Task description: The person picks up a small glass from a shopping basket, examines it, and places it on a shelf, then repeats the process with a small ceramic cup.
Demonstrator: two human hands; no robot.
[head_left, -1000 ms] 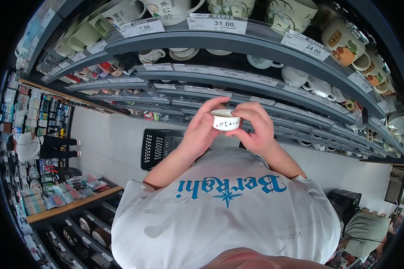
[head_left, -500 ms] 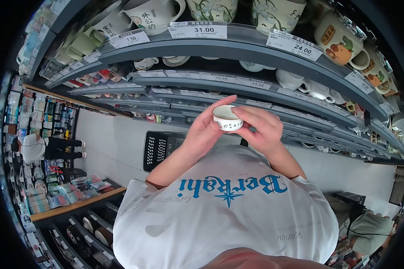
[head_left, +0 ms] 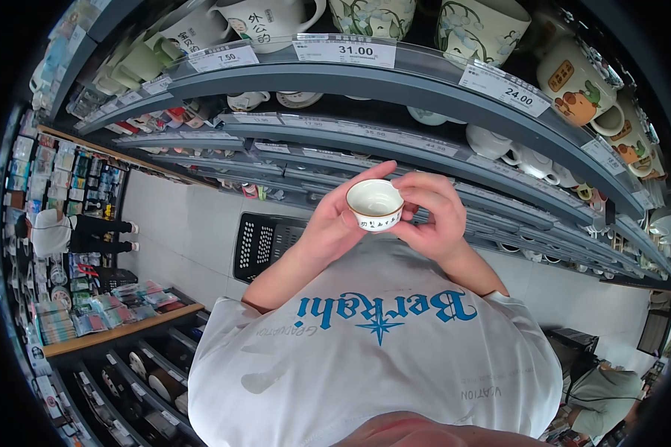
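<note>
Teacup (head_left: pixel 375 205), small, white and glazed, sits cradled between my left hand (head_left: pixel 334 221) and right hand (head_left: pixel 431 216), both closed around its sides, in front of the mug shelves (head_left: pixel 395 83). It looks light, rigid, slick and breakable; I judge fingertips under the rim and foot safest.

Counting the things by the top shelf

Two hands, the left hand (head_left: pixel 334 223) and the right hand (head_left: pixel 434 216), hold one small white cup (head_left: pixel 375 205) below the top shelf (head_left: pixel 365 78). Three price tags with clear numbers hang on it: 7.50, 31.00, 24.00.
</note>
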